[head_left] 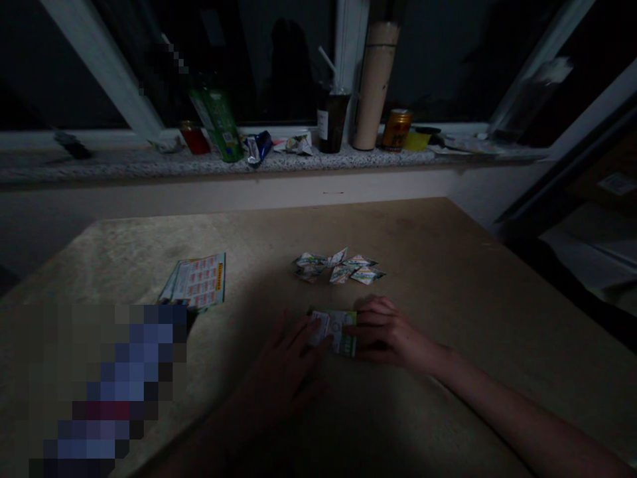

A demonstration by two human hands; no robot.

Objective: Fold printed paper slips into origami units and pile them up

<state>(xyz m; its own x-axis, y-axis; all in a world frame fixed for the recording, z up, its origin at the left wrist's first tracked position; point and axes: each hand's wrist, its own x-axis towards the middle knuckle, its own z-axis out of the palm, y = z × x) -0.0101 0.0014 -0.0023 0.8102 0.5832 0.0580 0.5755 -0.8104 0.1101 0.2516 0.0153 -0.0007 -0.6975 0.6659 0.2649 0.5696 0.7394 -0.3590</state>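
A printed paper (336,326), white and green, lies flat on the table between my hands. My left hand (291,355) rests on its left side, fingers stretched out and spread, the tips on the sheet. Fingers of my right hand (385,332) close around the right edge of the paper, partly covering it. Just beyond sits a row of several folded paper pieces (343,267), pointed in shape and printed in green and white. To the left is a small stack of printed sheets (196,279) with rows of red marks.
The brown table (423,252) meets a wall below a speckled windowsill (164,164). Along the sill stand a green bottle (219,126), a dark cup with a straw (332,123), a tall beige flask (377,86) and an orange can (397,131). A pixelated patch hides the lower left.
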